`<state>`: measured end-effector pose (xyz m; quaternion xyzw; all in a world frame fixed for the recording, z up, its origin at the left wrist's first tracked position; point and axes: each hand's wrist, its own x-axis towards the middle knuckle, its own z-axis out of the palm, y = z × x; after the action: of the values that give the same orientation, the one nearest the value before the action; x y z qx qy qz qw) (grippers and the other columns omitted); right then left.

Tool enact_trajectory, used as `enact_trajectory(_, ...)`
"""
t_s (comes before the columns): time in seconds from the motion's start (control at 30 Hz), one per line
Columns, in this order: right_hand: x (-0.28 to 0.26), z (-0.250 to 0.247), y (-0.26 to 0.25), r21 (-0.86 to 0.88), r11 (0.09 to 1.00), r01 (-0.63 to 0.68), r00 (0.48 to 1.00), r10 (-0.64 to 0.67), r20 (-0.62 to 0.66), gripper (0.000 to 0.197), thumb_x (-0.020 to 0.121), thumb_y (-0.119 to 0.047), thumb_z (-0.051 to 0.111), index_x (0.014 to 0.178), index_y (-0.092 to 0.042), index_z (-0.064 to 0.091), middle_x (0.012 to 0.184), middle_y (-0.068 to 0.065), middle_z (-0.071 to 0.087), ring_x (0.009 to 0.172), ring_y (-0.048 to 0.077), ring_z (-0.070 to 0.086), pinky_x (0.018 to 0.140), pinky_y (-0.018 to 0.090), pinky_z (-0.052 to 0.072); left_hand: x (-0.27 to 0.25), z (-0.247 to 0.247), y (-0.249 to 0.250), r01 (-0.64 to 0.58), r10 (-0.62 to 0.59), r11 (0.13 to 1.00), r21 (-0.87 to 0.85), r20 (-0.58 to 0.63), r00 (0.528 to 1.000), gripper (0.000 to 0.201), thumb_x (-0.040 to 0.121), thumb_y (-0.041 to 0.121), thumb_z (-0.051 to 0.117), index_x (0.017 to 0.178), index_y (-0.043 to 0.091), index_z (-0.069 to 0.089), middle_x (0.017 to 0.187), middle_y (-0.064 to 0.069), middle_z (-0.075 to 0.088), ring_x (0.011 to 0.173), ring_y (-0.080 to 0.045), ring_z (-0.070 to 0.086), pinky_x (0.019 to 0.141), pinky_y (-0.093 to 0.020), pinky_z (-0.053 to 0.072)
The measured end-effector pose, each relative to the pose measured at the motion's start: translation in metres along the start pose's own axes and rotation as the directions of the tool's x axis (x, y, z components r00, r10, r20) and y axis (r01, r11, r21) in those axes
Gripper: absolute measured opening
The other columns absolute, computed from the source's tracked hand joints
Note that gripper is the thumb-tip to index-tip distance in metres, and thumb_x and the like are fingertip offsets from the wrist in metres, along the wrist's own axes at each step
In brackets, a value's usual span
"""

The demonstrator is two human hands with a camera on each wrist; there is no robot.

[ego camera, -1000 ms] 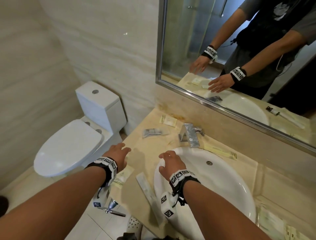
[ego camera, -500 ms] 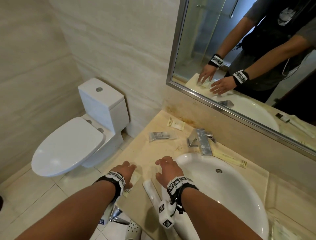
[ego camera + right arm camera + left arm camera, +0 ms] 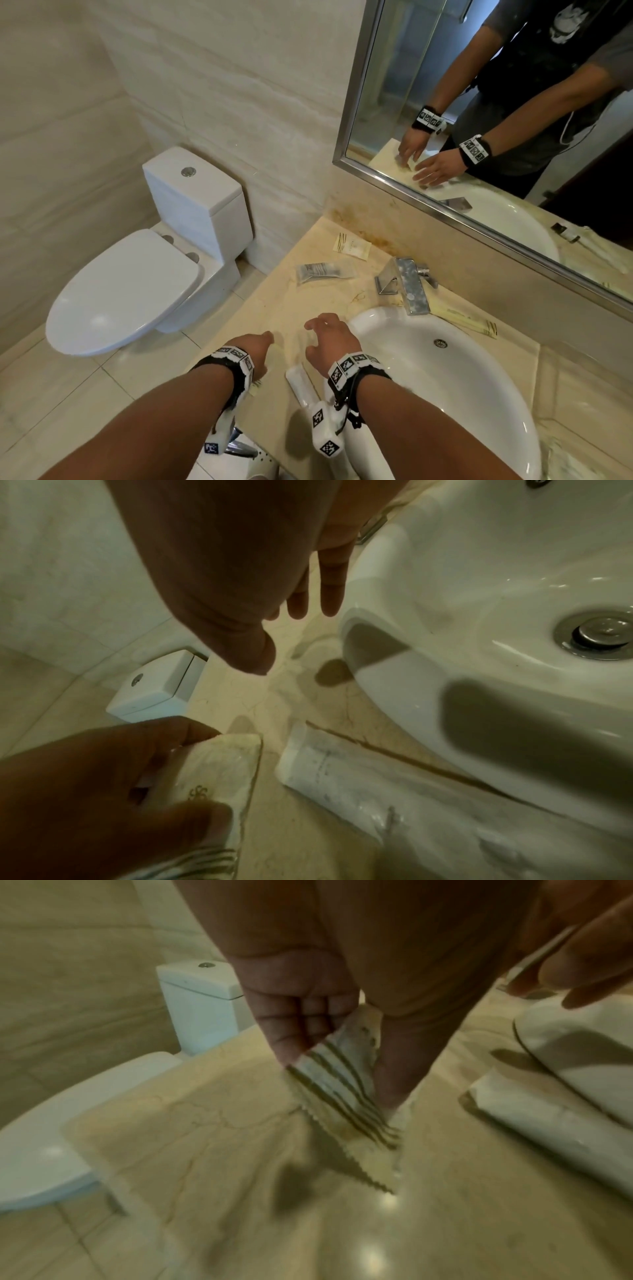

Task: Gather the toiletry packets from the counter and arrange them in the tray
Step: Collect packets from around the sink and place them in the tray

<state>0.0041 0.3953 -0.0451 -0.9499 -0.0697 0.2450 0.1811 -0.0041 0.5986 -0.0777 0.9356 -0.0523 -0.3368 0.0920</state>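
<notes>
**Counter lot: toiletry packets, gathering under way**

Striped sachet [image 3: 346, 1093]: pinched between thumb and fingers [image 3: 301, 1020] of left hand [image 3: 255, 353], one corner touching the counter [image 3: 274, 308], left of the sink [image 3: 462, 394].
White tube packet [image 3: 298, 380]: flat against the sink's left rim, long axis running toward the person, just beside the right hand [image 3: 327, 342], the nearer hand; its fingers spread, holding nothing.
Clear packet [image 3: 323, 270], beige sachet [image 3: 352, 246]: beyond the sink, left of the faucet [image 3: 407, 284].
Tray: not seen.
</notes>
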Motion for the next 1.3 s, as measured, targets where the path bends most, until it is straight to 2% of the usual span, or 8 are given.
enact_trajectory(0.2, 0.019, -0.019, 0.007, 0.019, 0.999, -0.035, 0.999, 0.036, -0.029, 0.050, 0.088, -0.025, 0.056, 0.137, -0.032, 0.050, 0.152, -0.004, 0.034, 0.133, 0.020, 0.041, 0.104, 0.034, 0.043, 0.025, -0.056, 0.020, -0.009, -0.019, 0.986, -0.168, -0.165, 0.986, 0.045, 0.090, 0.040, 0.053, 0.132, 0.026, 0.046, 0.123, -0.005, 0.062, 0.107, -0.025, 0.061, 0.084, -0.029, 0.048)
enact_trajectory(0.4, 0.064, -0.067, 0.023, 0.001, 0.995, -0.095, 0.992, 0.095, -0.087, 0.051, 0.092, -0.027, 0.054, 0.142, -0.026, 0.048, 0.154, 0.001, 0.031, 0.136, 0.025, 0.040, 0.105, 0.039, 0.044, 0.063, -0.117, 0.057, -0.061, -0.032, 0.958, -0.279, -0.316, 0.948, 0.031, 0.090, 0.034, 0.052, 0.119, 0.025, 0.049, 0.102, -0.006, 0.067, 0.092, -0.027, 0.063, 0.075, -0.030, 0.049)
enact_trajectory(0.53, 0.095, -0.088, 0.037, 0.017, 0.985, -0.173, 0.980, 0.174, -0.097, 0.052, 0.094, -0.021, 0.050, 0.146, -0.023, 0.045, 0.153, 0.004, 0.032, 0.135, 0.028, 0.042, 0.107, 0.040, 0.043, 0.084, -0.131, 0.074, -0.083, -0.024, 0.947, -0.309, -0.326, 0.945, 0.033, 0.092, 0.023, 0.050, 0.124, 0.026, 0.046, 0.102, -0.006, 0.067, 0.090, -0.027, 0.062, 0.076, -0.031, 0.050)
enact_trajectory(0.67, 0.125, -0.093, 0.042, 0.040, 0.976, -0.216, 0.972, 0.219, -0.089, 0.059, 0.094, -0.016, 0.049, 0.150, -0.026, 0.038, 0.154, 0.004, 0.030, 0.136, 0.029, 0.039, 0.109, 0.043, 0.041, 0.107, -0.131, 0.079, -0.108, -0.021, 0.930, -0.350, -0.344, 0.939, 0.042, 0.092, 0.016, 0.047, 0.132, 0.030, 0.043, 0.086, -0.001, 0.062, 0.076, -0.023, 0.058, 0.070, -0.029, 0.048)
enact_trajectory(0.77, 0.146, -0.095, 0.042, 0.034, 0.974, -0.224, 0.969, 0.226, -0.100, 0.059, 0.093, -0.017, 0.052, 0.150, -0.024, 0.037, 0.153, 0.004, 0.030, 0.135, 0.029, 0.039, 0.106, 0.045, 0.043, 0.125, -0.133, 0.077, -0.067, -0.098, 0.903, -0.425, -0.356, 0.929, 0.043, 0.094, 0.019, 0.046, 0.134, 0.033, 0.041, 0.087, 0.000, 0.061, 0.076, -0.021, 0.058, 0.069, -0.028, 0.045)
enact_trajectory(0.9, 0.174, -0.101, 0.046, 0.036, 0.957, -0.290, 0.949, 0.292, -0.116, 0.057, 0.093, -0.014, 0.050, 0.148, -0.022, 0.037, 0.156, 0.003, 0.023, 0.128, 0.027, 0.050, 0.100, 0.040, 0.046, 0.143, -0.134, 0.074, -0.033, -0.206, 0.836, -0.548, -0.368, 0.907, 0.031, 0.093, 0.026, 0.047, 0.124, 0.025, 0.048, 0.098, -0.003, 0.065, 0.090, -0.025, 0.062, 0.079, -0.032, 0.050)
enact_trajectory(1.03, 0.199, -0.106, 0.055, -0.033, 0.935, -0.354, 0.928, 0.347, -0.139, 0.065, 0.092, -0.009, 0.052, 0.151, -0.023, 0.028, 0.159, 0.005, 0.012, 0.120, 0.023, 0.057, 0.093, 0.036, 0.053, 0.157, -0.131, 0.070, -0.013, -0.289, 0.767, -0.642, -0.363, 0.886, 0.019, 0.092, 0.030, 0.050, 0.111, 0.026, 0.049, 0.089, 0.001, 0.064, 0.079, -0.020, 0.061, 0.070, -0.030, 0.049)
enact_trajectory(1.3, 0.232, -0.103, 0.078, -0.144, 0.888, -0.436, 0.895, 0.411, -0.174, 0.069, 0.093, -0.012, 0.054, 0.155, -0.016, 0.024, 0.160, 0.010, 0.018, 0.113, 0.024, 0.063, 0.077, 0.036, 0.053, 0.170, -0.130, 0.060, -0.066, -0.277, 0.713, -0.698, -0.368, 0.888, 0.017, 0.089, 0.023, 0.055, 0.104, 0.027, 0.049, 0.097, 0.003, 0.064, 0.084, -0.018, 0.062, 0.072, -0.029, 0.049)
